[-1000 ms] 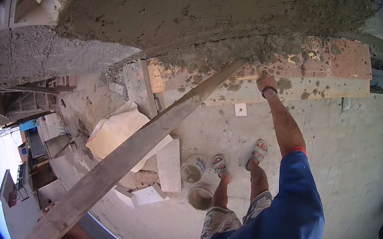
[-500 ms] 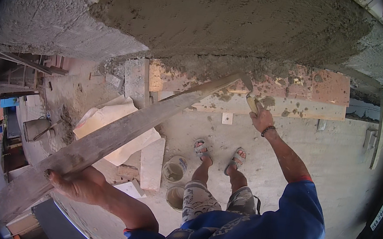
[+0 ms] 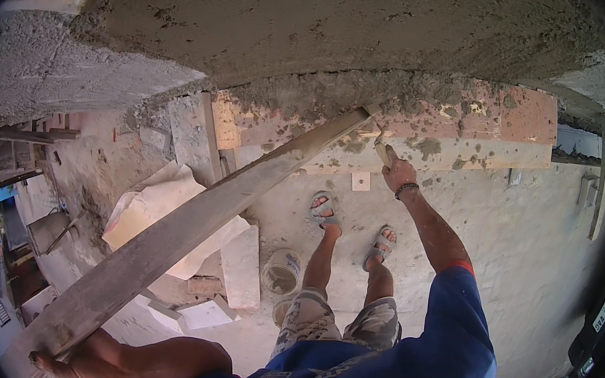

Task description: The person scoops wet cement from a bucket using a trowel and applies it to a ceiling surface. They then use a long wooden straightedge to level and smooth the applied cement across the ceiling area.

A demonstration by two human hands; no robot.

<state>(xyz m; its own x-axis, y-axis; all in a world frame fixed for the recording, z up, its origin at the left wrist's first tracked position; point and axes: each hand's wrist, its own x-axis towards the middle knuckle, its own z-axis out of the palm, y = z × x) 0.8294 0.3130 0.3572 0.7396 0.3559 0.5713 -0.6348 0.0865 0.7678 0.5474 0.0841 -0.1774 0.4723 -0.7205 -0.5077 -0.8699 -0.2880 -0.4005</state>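
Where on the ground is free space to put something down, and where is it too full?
The concrete floor is bare to the right of the sandalled feet, up to the wall base. Left of the feet it is crowded: a bucket, stone slabs and pale sheeting lie under the long plank, which the left hand and right hand hold.

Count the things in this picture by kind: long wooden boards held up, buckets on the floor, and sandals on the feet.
Long wooden board: 1
Buckets: 2
Sandals: 2
Total: 5
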